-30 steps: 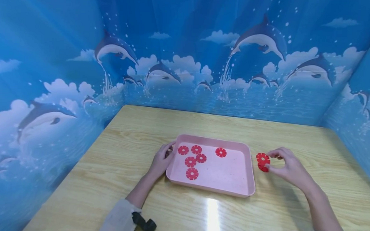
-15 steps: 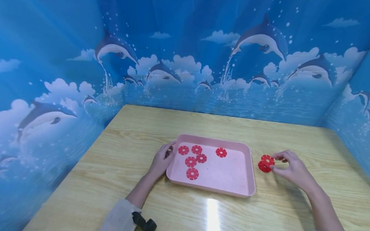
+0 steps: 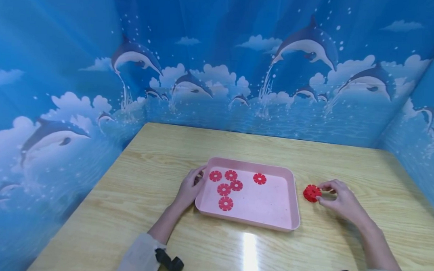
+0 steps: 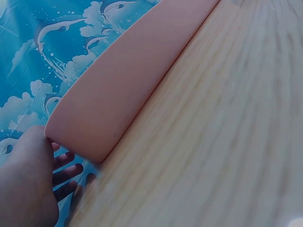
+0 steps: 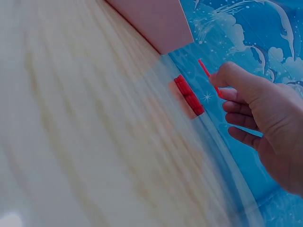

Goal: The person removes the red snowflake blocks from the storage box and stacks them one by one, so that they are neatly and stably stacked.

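Observation:
A pink tray (image 3: pixel 249 224) lies on the wooden table with several red notched discs (image 3: pixel 225 203) flat inside it. At the tray's left side, my left hand (image 3: pixel 190 187) holds the rim; the left wrist view shows its fingers partly hidden by the tray corner. Right of the tray, my right hand (image 3: pixel 341 200) pinches one red notched disc (image 5: pixel 204 68) between thumb and fingers. That disc is tilted just above a small stack of red discs (image 5: pixel 189 96) on the table, with a gap between them in the right wrist view. From the head, the held disc covers most of the stack.
The wooden table (image 3: pixel 165 149) runs back to a blue dolphin-print curtain (image 3: pixel 220 63) behind and on both sides. Black wrist cameras (image 3: pixel 169 262) sit on both sleeves. Light glares on the table in front of the tray.
My right hand has moved slightly right, away from the tray, then lowered the pinched disc so it overlaps the stack in the head view. The left hand and tray have stayed put.

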